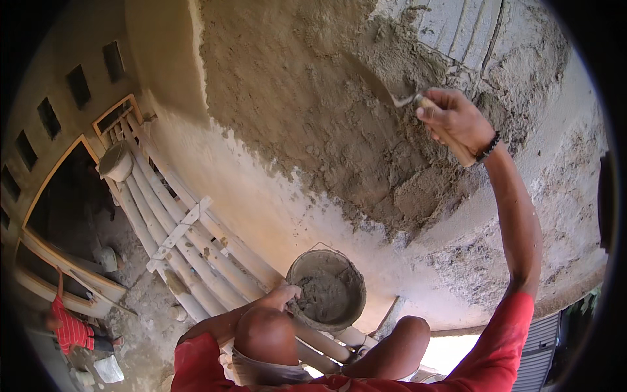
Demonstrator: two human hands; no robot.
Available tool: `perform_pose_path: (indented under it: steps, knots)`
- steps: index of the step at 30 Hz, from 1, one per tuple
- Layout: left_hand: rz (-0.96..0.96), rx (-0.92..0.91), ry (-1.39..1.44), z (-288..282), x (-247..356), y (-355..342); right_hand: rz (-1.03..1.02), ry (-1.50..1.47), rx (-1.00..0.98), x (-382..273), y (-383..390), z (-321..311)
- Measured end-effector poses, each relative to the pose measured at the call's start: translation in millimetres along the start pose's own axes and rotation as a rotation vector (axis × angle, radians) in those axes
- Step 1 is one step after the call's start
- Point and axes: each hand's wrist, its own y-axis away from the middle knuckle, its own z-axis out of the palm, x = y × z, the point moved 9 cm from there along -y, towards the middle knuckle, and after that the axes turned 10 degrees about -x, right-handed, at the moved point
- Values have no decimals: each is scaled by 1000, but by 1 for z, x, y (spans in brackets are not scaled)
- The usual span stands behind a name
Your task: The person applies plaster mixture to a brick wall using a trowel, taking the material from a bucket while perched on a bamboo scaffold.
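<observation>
My right hand (457, 121) is raised against the wall, closed round the wooden handle of a trowel (406, 100). The trowel's blade lies against wet grey-brown mortar (307, 98) spread roughly over the wall. Down by my knees stands a dark bucket (358, 292) holding mortar, with a thin wire handle. My left hand (282, 296) grips the bucket's left rim, its fingers partly hidden. A dark beaded bracelet (488, 147) circles my right wrist.
I am squatting on a scaffold of bamboo poles (196, 238), tied by a wooden crosspiece (178, 234). Another bucket (116, 161) sits at its far end. Far below on the left, a person in a red striped shirt (70, 326) holds a long pole near an arched opening (62, 202).
</observation>
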Motion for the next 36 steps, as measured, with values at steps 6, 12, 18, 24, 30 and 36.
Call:
perform_pose_path:
  steps: [6, 12, 18, 24, 30, 36]
  knots:
    - [98, 69, 108, 12, 45, 43, -38, 517, -515, 108, 61, 195]
    - [233, 106, -9, -13, 95, 70, -82, 1059, -386, 104, 76, 269]
    - [240, 265, -29, -32, 133, 105, -87, 814, -444, 134, 62, 328]
    - [265, 221, 39, -39, 117, 100, -138, 337, -655, 115, 80, 393]
    - [319, 218, 96, -48, 106, 124, -115, 129, -586, 139, 90, 392]
    - [208, 294, 70, -74, 59, 106, -111, 283, -584, 131, 84, 378]
